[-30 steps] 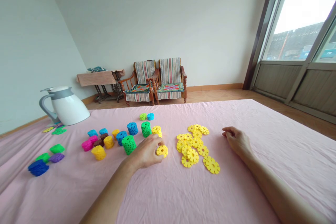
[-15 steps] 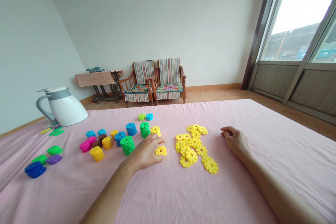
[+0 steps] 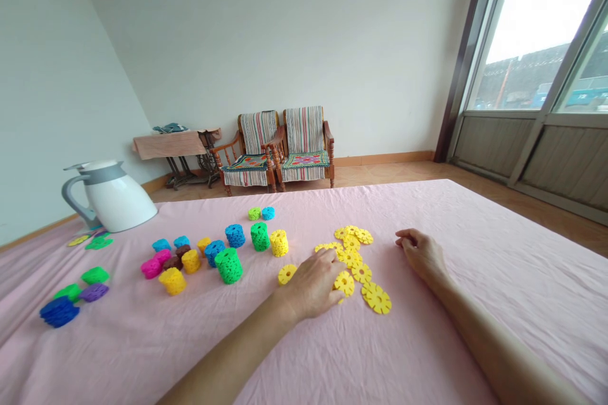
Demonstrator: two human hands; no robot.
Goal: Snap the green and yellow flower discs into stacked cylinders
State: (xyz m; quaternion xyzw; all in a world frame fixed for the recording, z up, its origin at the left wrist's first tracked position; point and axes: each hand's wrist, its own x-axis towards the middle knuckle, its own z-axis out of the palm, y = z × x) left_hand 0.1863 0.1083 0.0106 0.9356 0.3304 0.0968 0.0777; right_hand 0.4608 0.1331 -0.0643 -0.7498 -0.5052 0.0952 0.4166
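My left hand [image 3: 313, 285] lies over the left part of a loose pile of flat yellow flower-shaped discs [image 3: 354, 247], its fingers stretched onto them. No disc shows in its grip. A single yellow disc [image 3: 287, 274] lies on the pink cloth [image 3: 342, 354] just left of that hand. My right hand [image 3: 420, 253] rests on the cloth to the right of the pile, fingers curled in with nothing visible in them. A yellow stack of discs [image 3: 278, 242] stands beyond the single disc.
Further left stand green [image 3: 228, 265], blue [image 3: 234, 235], yellow [image 3: 173, 280], pink [image 3: 152, 267] and dark blue [image 3: 59, 311] stacks. A white jug [image 3: 114, 199] sits at the table's far left. Two striped wooden chairs [image 3: 280, 149] stand by the back wall, and a window is at the right.
My left hand has let go of the single yellow disc and moved right onto the yellow pile. My right hand has stayed put.
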